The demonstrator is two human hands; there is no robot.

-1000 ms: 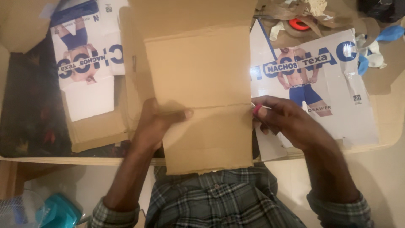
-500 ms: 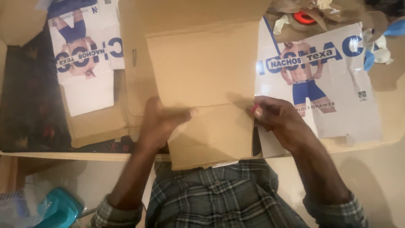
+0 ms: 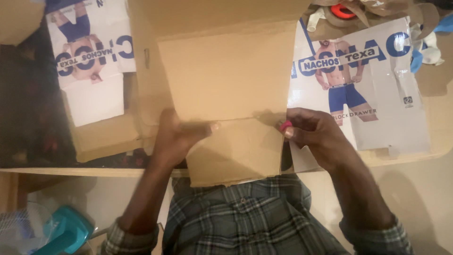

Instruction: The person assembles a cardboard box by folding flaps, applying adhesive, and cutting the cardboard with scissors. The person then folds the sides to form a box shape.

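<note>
**Working a cardboard sheet at the table edge**

Pressing flat on the cardboard sheet (image 3: 226,94), the left hand (image 3: 177,134) is lying open along its fold. The right hand (image 3: 314,134) is pinching a small red tool (image 3: 285,125) (blurry) at the sheet's right edge, near a printed package (image 3: 373,89).

Cardboard sheet at the middle of the table's near edge, printed packs on either side.

The cardboard sheet (image 3: 226,89) lies across the middle of the table (image 3: 439,118), and its lower flap hangs past the near edge, over the person's shirt. The left hand (image 3: 177,137) rests on the fold line from the left; the right hand (image 3: 316,134) sits at the sheet's right edge, pinching a small object (image 3: 286,125). A printed pack (image 3: 363,89) lies right of the sheet, touching it. Another printed pack (image 3: 92,56) lies towards the far left corner, on a second cardboard piece (image 3: 106,137). A tape roll (image 3: 342,12) lies at the far edge, behind the right pack.
</note>
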